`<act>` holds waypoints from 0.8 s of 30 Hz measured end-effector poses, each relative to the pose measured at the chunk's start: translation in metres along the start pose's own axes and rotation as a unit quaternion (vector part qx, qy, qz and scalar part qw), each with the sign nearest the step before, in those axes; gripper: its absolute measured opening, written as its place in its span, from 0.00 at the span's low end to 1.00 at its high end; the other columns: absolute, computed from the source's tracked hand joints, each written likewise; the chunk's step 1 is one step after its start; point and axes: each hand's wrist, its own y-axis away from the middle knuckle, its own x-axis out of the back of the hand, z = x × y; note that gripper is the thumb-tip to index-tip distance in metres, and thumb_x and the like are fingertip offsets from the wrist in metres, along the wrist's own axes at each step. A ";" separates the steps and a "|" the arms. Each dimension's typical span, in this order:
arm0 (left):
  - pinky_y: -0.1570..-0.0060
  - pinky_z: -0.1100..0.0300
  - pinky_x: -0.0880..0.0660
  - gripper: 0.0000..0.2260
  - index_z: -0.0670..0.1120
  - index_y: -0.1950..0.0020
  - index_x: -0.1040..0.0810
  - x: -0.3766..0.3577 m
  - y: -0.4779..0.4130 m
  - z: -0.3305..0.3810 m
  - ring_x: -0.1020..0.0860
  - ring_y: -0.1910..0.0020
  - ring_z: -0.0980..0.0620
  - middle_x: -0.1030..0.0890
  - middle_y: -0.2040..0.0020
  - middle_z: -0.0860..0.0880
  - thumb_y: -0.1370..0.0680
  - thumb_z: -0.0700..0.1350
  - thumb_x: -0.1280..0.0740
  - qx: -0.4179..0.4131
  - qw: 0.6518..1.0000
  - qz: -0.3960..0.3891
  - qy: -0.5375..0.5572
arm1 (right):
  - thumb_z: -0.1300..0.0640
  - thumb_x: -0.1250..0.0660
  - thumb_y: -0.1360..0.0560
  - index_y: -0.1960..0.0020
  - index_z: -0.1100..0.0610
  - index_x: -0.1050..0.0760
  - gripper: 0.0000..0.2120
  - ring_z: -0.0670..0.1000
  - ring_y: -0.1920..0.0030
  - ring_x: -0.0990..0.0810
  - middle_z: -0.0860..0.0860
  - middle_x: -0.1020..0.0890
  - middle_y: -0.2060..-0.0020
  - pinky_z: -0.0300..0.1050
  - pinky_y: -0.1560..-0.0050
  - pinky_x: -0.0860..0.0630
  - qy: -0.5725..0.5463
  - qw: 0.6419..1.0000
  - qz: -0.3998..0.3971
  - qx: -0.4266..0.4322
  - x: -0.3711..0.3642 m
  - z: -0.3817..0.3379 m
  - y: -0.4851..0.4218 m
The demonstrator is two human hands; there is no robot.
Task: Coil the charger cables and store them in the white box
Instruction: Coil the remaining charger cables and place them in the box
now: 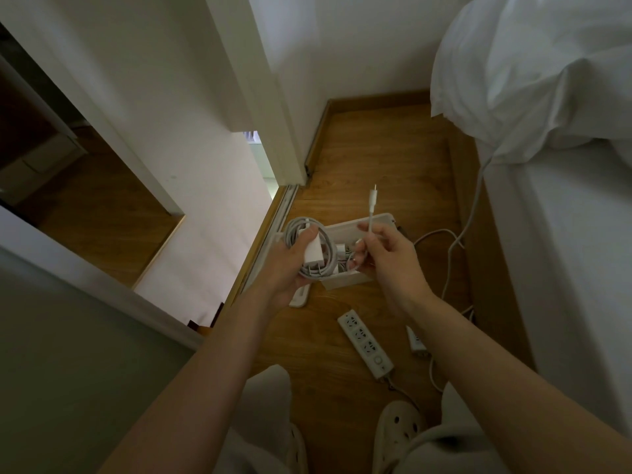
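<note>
A bed (564, 234) with rumpled white bedding fills the right side of the frame. A wooden floor (359, 148) runs down the centre, and white walls and a door frame stand at the left.

At the bottom are the person's pale trouser legs and a perforated clog (396, 429). A grey-white cord (473, 206) drops from the bedding at the upper right and trails across the floor.

The white box (379, 221) sits open on the floor at the centre of the frame, directly behind both hands and partly hidden by them. Some white cable and a plug lie inside it. Below it, towards the lower centre, lies a white power strip (365, 343); any print on it is too small to read.

The left hand (284, 268), at centre left, has its grip clamped round a coiled cable (301, 227) and a white charger block (314, 252), whose prongs point down. The bundle is held just left of the box's near corner.

The right hand (390, 258), just beside it, has its grip pinched on a second cable (355, 263). A loop of it curls under the fingers, and its connector end (371, 200) stands upright above the fingertips, in front of the box's far rim. No label on either charger part is legible.
</note>
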 end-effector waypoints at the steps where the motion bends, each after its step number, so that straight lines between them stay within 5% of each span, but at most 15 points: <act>1: 0.52 0.50 0.21 0.12 0.47 0.41 0.25 -0.001 0.001 0.001 0.20 0.49 0.45 0.21 0.46 0.40 0.21 0.51 0.39 -0.006 1.000 -0.015 0.004 | 0.63 0.47 0.19 0.42 0.59 0.28 0.10 0.47 0.68 0.26 0.51 0.26 0.68 0.36 0.65 0.23 0.002 1.000 0.010 -0.022 0.002 0.001 -0.001; 4: 0.56 0.55 0.22 0.09 0.48 0.46 0.23 -0.006 0.005 0.003 0.20 0.55 0.49 0.19 0.52 0.45 0.20 0.50 0.40 -0.014 0.998 -0.061 0.023 | 0.62 0.45 0.19 0.41 0.56 0.26 0.11 0.45 0.70 0.29 0.50 0.26 0.65 0.34 0.72 0.28 0.109 0.991 0.022 -0.078 0.006 0.006 -0.004; 10: 0.63 0.59 0.21 0.10 0.47 0.44 0.25 -0.012 0.007 0.005 0.19 0.57 0.51 0.18 0.53 0.45 0.20 0.49 0.41 -0.029 0.993 -0.095 0.067 | 0.59 0.41 0.20 0.60 0.50 0.25 0.12 0.46 0.70 0.28 0.48 0.26 0.65 0.36 0.68 0.29 0.190 0.978 -0.004 -0.084 0.010 0.008 -0.007; 15: 0.66 0.60 0.21 0.10 0.48 0.46 0.26 -0.011 0.008 0.007 0.18 0.63 0.52 0.16 0.62 0.49 0.20 0.51 0.43 -0.035 0.985 -0.109 0.127 | 0.62 0.44 0.19 0.49 0.61 0.23 0.11 0.44 0.70 0.29 0.49 0.27 0.64 0.33 0.69 0.28 0.178 0.979 -0.041 -0.092 0.012 0.005 -0.008; 19: 0.69 0.61 0.22 0.13 0.46 0.43 0.26 -0.011 0.009 0.006 0.18 0.64 0.53 0.18 0.60 0.47 0.20 0.52 0.43 -0.024 0.983 -0.116 0.139 | 0.63 0.43 0.20 0.49 0.60 0.22 0.10 0.40 0.76 0.27 0.49 0.27 0.67 0.30 0.72 0.28 0.172 0.982 -0.053 -0.054 0.012 0.003 -0.006; 24: 0.69 0.62 0.22 0.14 0.45 0.41 0.26 -0.010 0.012 0.005 0.19 0.64 0.52 0.18 0.59 0.45 0.21 0.52 0.42 0.024 0.981 -0.135 0.133 | 0.63 0.40 0.21 0.51 0.61 0.22 0.08 0.41 0.75 0.26 0.48 0.27 0.70 0.37 0.64 0.25 0.163 0.981 -0.086 -0.062 0.018 0.003 -0.005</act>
